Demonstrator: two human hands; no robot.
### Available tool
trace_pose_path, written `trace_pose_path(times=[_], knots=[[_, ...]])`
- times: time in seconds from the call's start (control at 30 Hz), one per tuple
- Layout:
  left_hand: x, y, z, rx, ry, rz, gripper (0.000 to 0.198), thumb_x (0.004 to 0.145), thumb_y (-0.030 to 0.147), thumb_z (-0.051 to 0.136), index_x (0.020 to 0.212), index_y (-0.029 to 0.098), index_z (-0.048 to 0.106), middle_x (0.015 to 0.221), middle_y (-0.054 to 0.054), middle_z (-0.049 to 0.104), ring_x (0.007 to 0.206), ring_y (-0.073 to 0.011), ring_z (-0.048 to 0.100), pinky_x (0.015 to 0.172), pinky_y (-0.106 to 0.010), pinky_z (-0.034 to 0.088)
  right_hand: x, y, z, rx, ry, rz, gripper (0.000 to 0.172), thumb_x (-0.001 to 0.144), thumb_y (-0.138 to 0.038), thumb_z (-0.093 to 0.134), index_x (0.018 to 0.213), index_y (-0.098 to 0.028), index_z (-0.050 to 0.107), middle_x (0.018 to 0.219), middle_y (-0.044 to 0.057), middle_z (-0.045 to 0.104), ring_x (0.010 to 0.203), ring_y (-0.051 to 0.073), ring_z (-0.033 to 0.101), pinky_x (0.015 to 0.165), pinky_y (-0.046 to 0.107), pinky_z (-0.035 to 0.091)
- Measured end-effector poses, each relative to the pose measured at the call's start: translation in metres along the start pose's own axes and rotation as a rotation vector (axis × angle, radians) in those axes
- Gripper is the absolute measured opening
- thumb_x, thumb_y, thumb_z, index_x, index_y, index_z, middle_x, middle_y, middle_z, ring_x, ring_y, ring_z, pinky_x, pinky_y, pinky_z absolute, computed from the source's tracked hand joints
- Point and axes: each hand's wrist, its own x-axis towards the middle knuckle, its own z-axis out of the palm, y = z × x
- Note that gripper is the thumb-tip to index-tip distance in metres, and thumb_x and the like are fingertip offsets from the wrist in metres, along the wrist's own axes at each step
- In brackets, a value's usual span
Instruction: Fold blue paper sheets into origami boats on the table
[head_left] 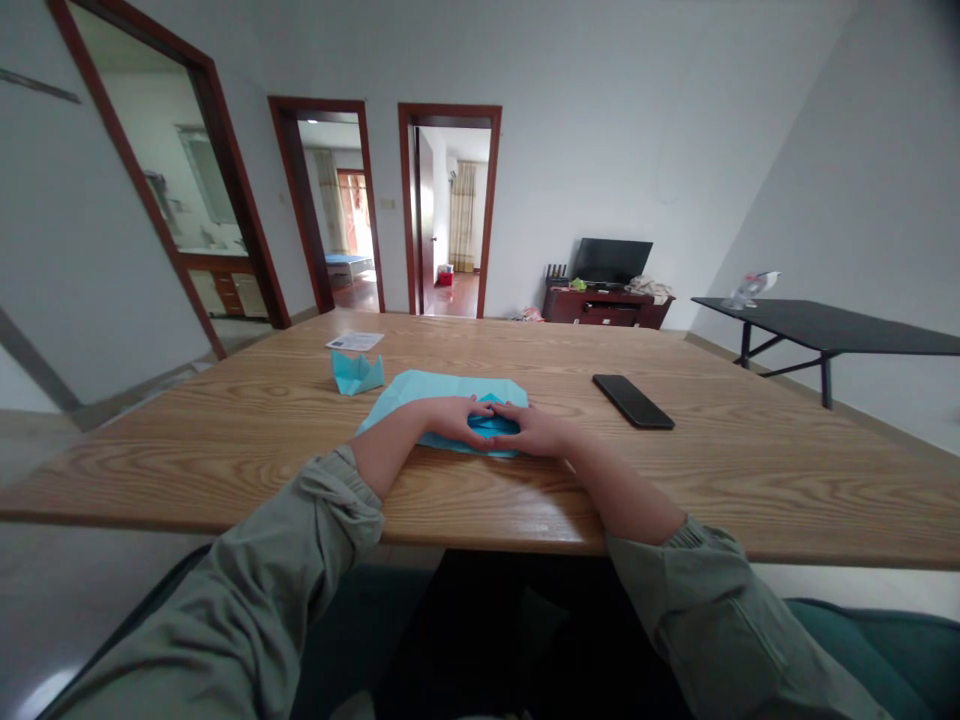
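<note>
A small piece of folded blue paper lies between my hands near the table's front edge. My left hand holds its left side, with the fingers and thumb curved around it. From the right, my right hand grips the same paper, and the fingertips of both hands meet or nearly meet at its far and near sides. My hands cover its side edges, so its full shape is hidden. Under it and my left forearm, a larger light blue paper sheet with crease lines is spread flat.
A folded light blue paper shape with raised points stands to the left on the wooden table. Behind it lies a white printed card. A black phone rests to the right. Beyond is a black side table.
</note>
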Motion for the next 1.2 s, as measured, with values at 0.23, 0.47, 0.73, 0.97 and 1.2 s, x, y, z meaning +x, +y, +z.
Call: trace_pose_path(times=[0.23,0.47,0.73,0.97,1.2], knots=[[-0.011,0.003,-0.011,-0.061,0.049,0.029,0.055,0.08,0.055,0.056,0.128,0.026,0.058,0.143,-0.003,0.047,0.129,-0.0233,0.045,0.108,-0.032,0.03,0.005,0.015,-0.005,0.027,-0.014,-0.004,0.068,0.079,-0.06,0.059,0.137,-0.027,0.05,0.142,0.003,0.048,0.128,0.029,0.047,0.107,0.039,0.035],[-0.011,-0.003,-0.013,-0.149,0.08,0.01,0.056,0.082,0.063,0.049,0.123,0.027,0.062,0.14,0.0,0.05,0.125,-0.0232,0.049,0.106,-0.031,0.033,-0.001,0.013,-0.014,0.079,0.011,0.005,0.057,0.082,-0.062,0.053,0.127,-0.028,0.061,0.13,0.001,0.06,0.12,0.028,0.054,0.103,0.037,0.04],[-0.006,-0.009,-0.01,0.025,0.242,-0.07,0.042,0.084,0.049,0.05,0.109,0.021,0.069,0.108,-0.003,0.071,0.093,-0.0198,0.063,0.085,-0.026,0.045,0.003,0.02,-0.01,0.056,0.196,0.127,0.04,0.085,-0.043,0.055,0.119,-0.025,0.065,0.114,0.004,0.069,0.098,0.024,0.064,0.086,0.033,0.049],[-0.004,-0.011,-0.008,0.063,0.283,-0.139,0.046,0.076,0.037,0.06,0.12,0.024,0.062,0.119,-0.002,0.065,0.101,-0.0186,0.061,0.087,-0.023,0.044,0.011,0.034,-0.004,0.046,0.24,0.152,0.032,0.08,-0.035,0.06,0.109,-0.024,0.067,0.101,0.003,0.071,0.08,0.017,0.064,0.069,0.026,0.049],[-0.004,-0.013,-0.009,0.086,0.226,-0.239,0.05,0.076,0.041,0.061,0.123,0.023,0.061,0.104,-0.004,0.07,0.088,-0.0191,0.064,0.075,-0.024,0.046,0.007,0.03,-0.007,-0.073,0.233,0.217,0.03,0.08,-0.031,0.059,0.108,-0.025,0.067,0.097,0.003,0.07,0.076,0.017,0.062,0.064,0.025,0.044]])
